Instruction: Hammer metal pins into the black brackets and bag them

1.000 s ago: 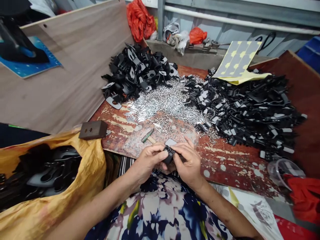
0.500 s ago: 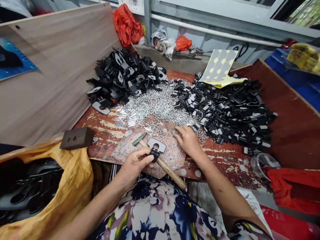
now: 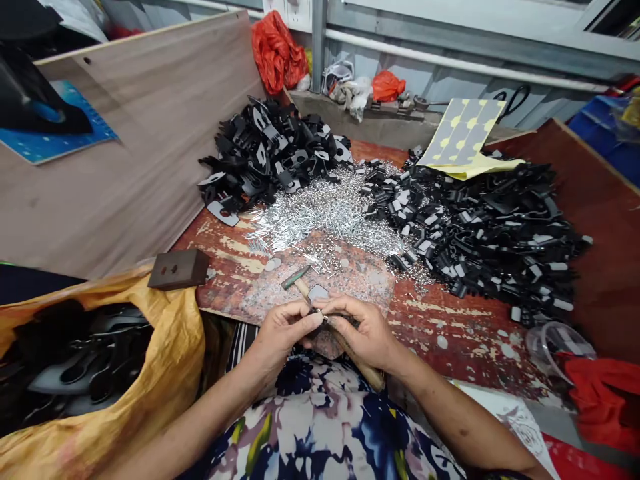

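My left hand [image 3: 285, 333] is closed on a black plastic clip piece with a grey pad [image 3: 319, 292]; the fingers cover most of it. Meeting it at the fingertips, my right hand [image 3: 369, 331] pinches a small shiny metal pin [image 3: 325, 319] against the clip piece. Beneath both hands lies a hammer [image 3: 296, 277], its green-and-dark head to the left and its wooden handle running toward my body. The hammer rests on a speckled stone slab [image 3: 265, 287]. Loose metal pins [image 3: 320, 213] are heaped just beyond the slab.
Black clip pieces [image 3: 275, 150] are piled at the back left, smaller black parts [image 3: 480, 233] at the right. A grey-and-yellow sticker sheet [image 3: 463, 132] lies on the right pile. A brown block [image 3: 179, 269] sits by a yellow sack [image 3: 183, 333]. Wooden boards [image 3: 140, 147] wall the table.
My right hand has come from beside the pins to the left and nearer my body, joining my left hand at the clip piece. The view has shifted slightly left.
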Demonstrator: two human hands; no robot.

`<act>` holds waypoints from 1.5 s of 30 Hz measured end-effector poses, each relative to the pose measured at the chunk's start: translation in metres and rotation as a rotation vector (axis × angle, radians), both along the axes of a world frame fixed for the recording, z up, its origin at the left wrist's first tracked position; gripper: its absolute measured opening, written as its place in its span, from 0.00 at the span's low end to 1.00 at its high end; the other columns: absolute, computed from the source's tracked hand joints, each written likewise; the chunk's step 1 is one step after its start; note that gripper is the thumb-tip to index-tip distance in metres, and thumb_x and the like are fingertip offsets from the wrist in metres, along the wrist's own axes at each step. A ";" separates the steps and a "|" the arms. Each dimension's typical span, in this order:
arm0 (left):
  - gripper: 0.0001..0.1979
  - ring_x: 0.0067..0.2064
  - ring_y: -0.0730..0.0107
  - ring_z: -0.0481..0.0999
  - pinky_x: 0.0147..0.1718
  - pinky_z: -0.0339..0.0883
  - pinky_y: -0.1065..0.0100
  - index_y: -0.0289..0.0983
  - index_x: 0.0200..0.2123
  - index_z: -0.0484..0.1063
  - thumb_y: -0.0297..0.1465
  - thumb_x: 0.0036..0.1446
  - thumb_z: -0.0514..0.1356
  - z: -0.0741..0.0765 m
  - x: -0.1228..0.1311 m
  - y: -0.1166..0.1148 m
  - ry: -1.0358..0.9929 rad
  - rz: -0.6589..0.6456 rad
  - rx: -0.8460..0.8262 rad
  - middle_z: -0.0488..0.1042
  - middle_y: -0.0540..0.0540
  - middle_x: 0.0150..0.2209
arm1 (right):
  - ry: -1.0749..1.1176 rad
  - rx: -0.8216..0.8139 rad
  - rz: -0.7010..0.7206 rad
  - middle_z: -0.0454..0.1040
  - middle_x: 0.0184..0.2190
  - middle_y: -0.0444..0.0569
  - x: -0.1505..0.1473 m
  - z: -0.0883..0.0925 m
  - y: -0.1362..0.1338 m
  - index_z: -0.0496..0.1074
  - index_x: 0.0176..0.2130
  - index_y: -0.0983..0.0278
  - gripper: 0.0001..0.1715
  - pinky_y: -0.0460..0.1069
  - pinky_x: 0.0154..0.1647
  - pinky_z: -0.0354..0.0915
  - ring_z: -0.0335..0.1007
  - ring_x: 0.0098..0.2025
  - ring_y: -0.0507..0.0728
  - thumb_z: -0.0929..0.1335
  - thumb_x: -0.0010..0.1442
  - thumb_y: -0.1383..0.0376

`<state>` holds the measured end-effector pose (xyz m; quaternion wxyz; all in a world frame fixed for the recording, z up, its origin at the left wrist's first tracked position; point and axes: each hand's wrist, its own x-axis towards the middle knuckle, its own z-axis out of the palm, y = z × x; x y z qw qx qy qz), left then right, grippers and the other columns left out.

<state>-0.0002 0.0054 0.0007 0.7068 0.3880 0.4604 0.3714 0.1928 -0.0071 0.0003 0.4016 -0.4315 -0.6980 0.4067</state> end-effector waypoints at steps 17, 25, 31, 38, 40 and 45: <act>0.11 0.21 0.78 0.62 0.17 0.63 0.74 0.35 0.24 0.76 0.36 0.47 0.71 0.002 -0.039 0.005 -0.211 0.226 -0.085 0.67 0.52 0.23 | -0.749 0.521 0.139 0.75 0.30 0.51 0.015 0.008 0.095 0.75 0.32 0.61 0.15 0.57 0.43 0.66 0.67 0.38 0.60 0.63 0.65 0.75; 0.14 0.23 0.75 0.66 0.15 0.59 0.74 0.35 0.26 0.79 0.40 0.49 0.72 0.008 -0.030 0.012 -0.356 0.279 -0.129 0.72 0.49 0.26 | -0.059 0.284 -0.017 0.81 0.34 0.43 -0.033 0.039 0.033 0.77 0.36 0.56 0.04 0.59 0.48 0.70 0.76 0.39 0.57 0.71 0.65 0.65; 0.14 0.26 0.75 0.67 0.18 0.63 0.75 0.34 0.30 0.80 0.38 0.49 0.74 0.006 -0.021 0.008 -0.433 0.282 -0.131 0.72 0.50 0.27 | -0.269 0.486 -0.079 0.81 0.32 0.39 -0.048 0.034 0.030 0.74 0.36 0.55 0.07 0.64 0.63 0.59 0.76 0.38 0.56 0.68 0.67 0.67; 0.14 0.27 0.74 0.70 0.23 0.69 0.72 0.33 0.31 0.79 0.38 0.52 0.73 0.002 -0.024 0.002 -0.456 0.308 -0.105 0.73 0.49 0.28 | -0.527 0.685 -0.021 0.82 0.36 0.41 -0.048 0.040 0.020 0.73 0.41 0.53 0.10 0.64 0.68 0.53 0.75 0.38 0.57 0.66 0.66 0.69; 0.14 0.27 0.74 0.70 0.24 0.69 0.72 0.33 0.31 0.79 0.38 0.52 0.73 0.001 -0.024 0.001 -0.450 0.310 -0.102 0.73 0.49 0.28 | -0.538 0.710 -0.027 0.81 0.33 0.41 -0.053 0.040 0.018 0.72 0.40 0.54 0.12 0.64 0.68 0.54 0.75 0.37 0.57 0.65 0.66 0.72; 0.14 0.26 0.77 0.66 0.24 0.66 0.74 0.35 0.28 0.73 0.34 0.50 0.74 0.000 -0.018 -0.002 -0.458 0.379 -0.094 0.68 0.53 0.26 | -0.640 0.862 -0.036 0.82 0.37 0.43 -0.063 0.033 0.014 0.73 0.41 0.55 0.12 0.60 0.66 0.56 0.75 0.39 0.55 0.65 0.66 0.72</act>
